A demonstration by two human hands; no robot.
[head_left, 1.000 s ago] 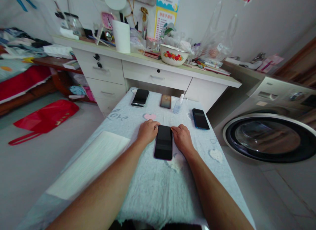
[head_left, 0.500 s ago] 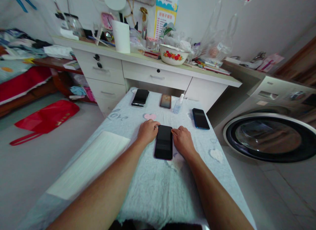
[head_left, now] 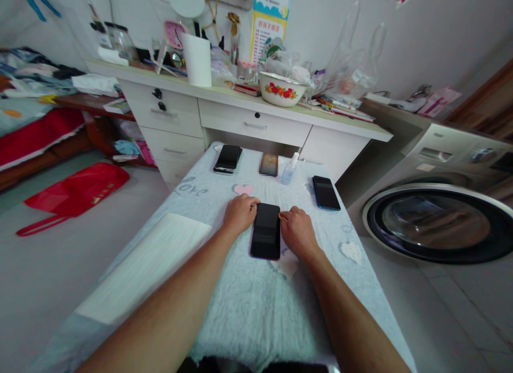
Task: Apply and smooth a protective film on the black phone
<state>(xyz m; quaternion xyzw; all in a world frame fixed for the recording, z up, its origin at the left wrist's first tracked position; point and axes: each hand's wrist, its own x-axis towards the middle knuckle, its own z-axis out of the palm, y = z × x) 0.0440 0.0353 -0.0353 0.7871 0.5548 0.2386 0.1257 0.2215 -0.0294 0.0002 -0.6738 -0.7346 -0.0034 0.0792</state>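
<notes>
A black-screened smartphone (head_left: 266, 231) lies face up on the cloth-covered table, between my two hands. My left hand (head_left: 240, 211) is closed at its upper left edge, thumb and fingertips against the side. At the upper right edge my right hand (head_left: 298, 228) is also closed, its fingertips touching the phone's side. The undersides of both grips are hidden. Beyond them are a stack of dark phones (head_left: 228, 158), a small brownish pixelated item (head_left: 269, 164) and a clear spray bottle (head_left: 289, 170). Another phone (head_left: 326, 192) with a blue edge lies to the right.
A folded whitish cloth or paper (head_left: 148, 266) lies by my left forearm. Past the table stands a white desk (head_left: 256, 116) bearing a flowered bowl (head_left: 282, 90) and a paper roll (head_left: 197, 60). A washing machine (head_left: 441, 154) is at the right, a red bag (head_left: 80, 188) on the floor.
</notes>
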